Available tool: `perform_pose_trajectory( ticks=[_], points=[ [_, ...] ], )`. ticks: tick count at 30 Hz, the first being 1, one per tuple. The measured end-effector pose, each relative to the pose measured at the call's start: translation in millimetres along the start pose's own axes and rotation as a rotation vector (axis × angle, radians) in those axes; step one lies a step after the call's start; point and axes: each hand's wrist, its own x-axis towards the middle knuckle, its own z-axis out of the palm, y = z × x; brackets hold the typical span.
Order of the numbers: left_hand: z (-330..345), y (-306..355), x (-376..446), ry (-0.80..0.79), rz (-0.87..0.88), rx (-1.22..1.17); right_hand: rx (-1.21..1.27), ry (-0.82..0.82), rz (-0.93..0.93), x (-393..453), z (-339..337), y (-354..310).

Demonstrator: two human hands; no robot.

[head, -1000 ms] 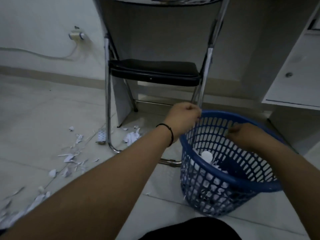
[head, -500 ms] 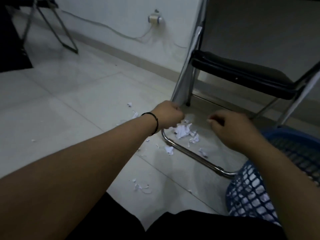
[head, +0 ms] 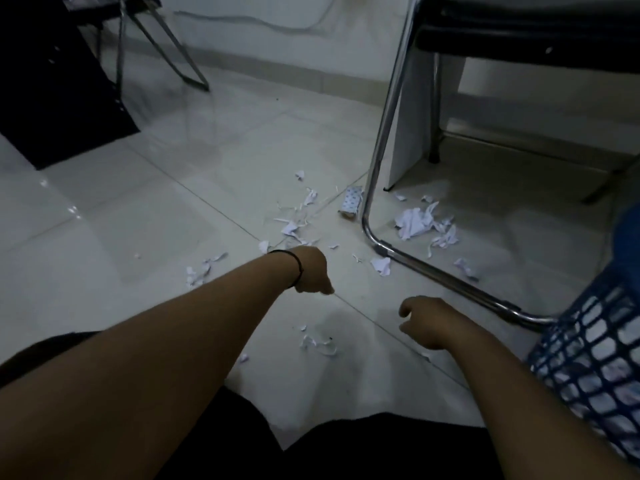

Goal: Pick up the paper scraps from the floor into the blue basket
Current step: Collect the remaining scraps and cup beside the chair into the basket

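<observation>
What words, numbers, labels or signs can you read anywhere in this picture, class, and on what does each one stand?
None can be read.
White torn paper scraps on the pale tiled floor: no legible writing.
Small dotted-pattern paper piece beside the chrome chair leg: only a dot pattern, no text.
Blue plastic lattice basket: no label visible.

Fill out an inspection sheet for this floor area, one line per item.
Surface: pale tiled floor, glossy.
Job's things: paper scraps scattered around the chair frame; blue basket at right, paper inside.
Clutter: patterned paper roll beside the chair leg.
Hands: left hand fisted, contents unseen; right hand loosely curled, apparently empty.
Cables: cable along the wall.
Surroundings: dark object at left.
</observation>
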Motion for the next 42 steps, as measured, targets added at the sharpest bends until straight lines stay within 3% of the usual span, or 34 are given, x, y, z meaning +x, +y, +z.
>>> perform_pose_trajectory(
  ticks=[2, 7, 11, 16, 24, 27, 29, 33, 36, 39, 42],
  points=[
    [22, -2, 8, -0.045, -0.03, 0.02, -0.074, -0.044, 0.006, 11, 9, 2],
    [87, -21, 21, -0.047, -0.152, -0.182, -0.203, -0.167, 0.103, 35, 27, 12],
    [122, -35, 38, -0.019, -0.148, -0.313, -0.272, -0.272, 0.189, 43, 29, 23],
    [134, -36, 59, 0.017, -0.083, -0.368, -0.154, -0.183, 0.246, 48, 42, 32],
    [128, -39, 75, 0.097, 0.004, -0.454, -0.205, -0.243, 0.234, 52, 49, 27],
    [120, -35, 79, 0.241, -0.046, -0.671, -0.165, -0.186, 0.212, 51, 49, 28],
    [114, -31, 82, 0.257, -0.073, -1.0, -0.057, -0.043, 0.151, 52, 44, 24],
    [98, -18, 79, 0.06, -0.18, -1.61, 0.352, 0.355, -0.04, 52, 31, -8],
    [92, -7, 72, -0.116, -0.221, -1.895, 0.454, 0.507, -0.212, 46, 30, -45],
    [92, 7, 63, -0.372, -0.157, -2.092, 0.362, 0.59, -0.345, 39, 40, -69],
    [98, 15, 61, -0.481, -0.087, -2.184, 0.079, 0.616, -0.376, 38, 54, -77]
  ],
)
